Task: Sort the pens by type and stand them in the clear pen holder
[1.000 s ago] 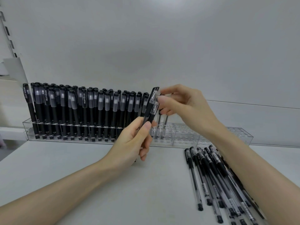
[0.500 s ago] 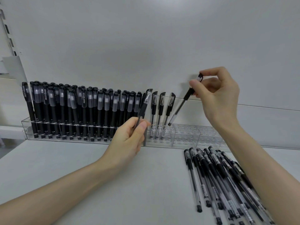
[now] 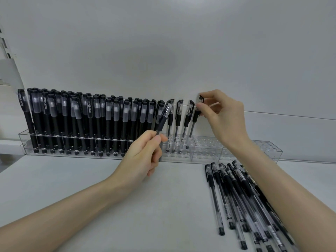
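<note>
The right hand (image 3: 224,117), right of the middle of the frame, pinches the cap end of a thin clear pen (image 3: 195,116) with thumb and fingers. The pen's bottom end looks to be inside a hole of the clear pen holder (image 3: 263,149), not all the way down. The left hand (image 3: 143,157), in the middle, pinches a spare pen (image 3: 164,118) low on its barrel, and it leans up and to the right. Three standing clear pens (image 3: 176,124) are between the two hands. The black pens (image 3: 72,117) fill the holder's left part. The loose pens (image 3: 236,197) lie in a heap at the lower right on the white table (image 3: 109,206). These pens are likely light, stiff and smooth, so they could slip. The dark rubber grip is probably the best place to hold one. A cap might pull off.
</note>
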Available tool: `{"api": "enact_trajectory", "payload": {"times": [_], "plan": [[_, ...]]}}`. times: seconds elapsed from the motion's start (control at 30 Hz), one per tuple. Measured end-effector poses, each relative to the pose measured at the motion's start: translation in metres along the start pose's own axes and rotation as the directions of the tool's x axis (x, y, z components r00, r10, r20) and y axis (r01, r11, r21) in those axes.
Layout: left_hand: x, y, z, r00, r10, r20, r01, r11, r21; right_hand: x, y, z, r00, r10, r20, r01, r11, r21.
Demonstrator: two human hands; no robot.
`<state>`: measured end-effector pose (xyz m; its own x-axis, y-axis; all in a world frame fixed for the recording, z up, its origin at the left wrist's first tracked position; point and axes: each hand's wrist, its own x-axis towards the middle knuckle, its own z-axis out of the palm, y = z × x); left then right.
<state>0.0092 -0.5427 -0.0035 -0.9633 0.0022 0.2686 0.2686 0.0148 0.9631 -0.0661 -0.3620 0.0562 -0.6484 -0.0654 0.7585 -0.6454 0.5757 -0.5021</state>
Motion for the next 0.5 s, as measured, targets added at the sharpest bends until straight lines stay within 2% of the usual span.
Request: {"api": "enact_trajectory", "payload": {"times": [0.1,0.27,0.37,0.43,0.5], "plan": [[-0.001,0.000,0.000,1.000,0.006,0.007,-0.007,1.000,0.011,0.001,-0.001,-0.001,1.000,0.012,0.007,-0.012,1.000,-0.026],[-0.002,0.000,0.000,0.999,0.032,0.014,-0.033,0.999,0.027,-0.004,-0.002,0.001,0.993,0.021,0.114,-0.012,0.997,-0.079],[-0.003,0.000,0.001,0.998,0.058,0.030,-0.059,0.998,0.033,-0.002,-0.010,-0.005,0.999,-0.006,0.040,0.012,0.988,-0.152],[-0.004,0.000,0.002,0.997,0.058,0.050,-0.059,0.998,0.019,-0.004,-0.020,-0.012,1.000,0.026,0.012,-0.025,0.998,-0.050],[-0.005,0.000,0.003,0.996,0.046,0.080,-0.047,0.999,0.001,-0.010,-0.033,-0.017,0.983,0.104,0.150,-0.135,0.968,0.210]]}}
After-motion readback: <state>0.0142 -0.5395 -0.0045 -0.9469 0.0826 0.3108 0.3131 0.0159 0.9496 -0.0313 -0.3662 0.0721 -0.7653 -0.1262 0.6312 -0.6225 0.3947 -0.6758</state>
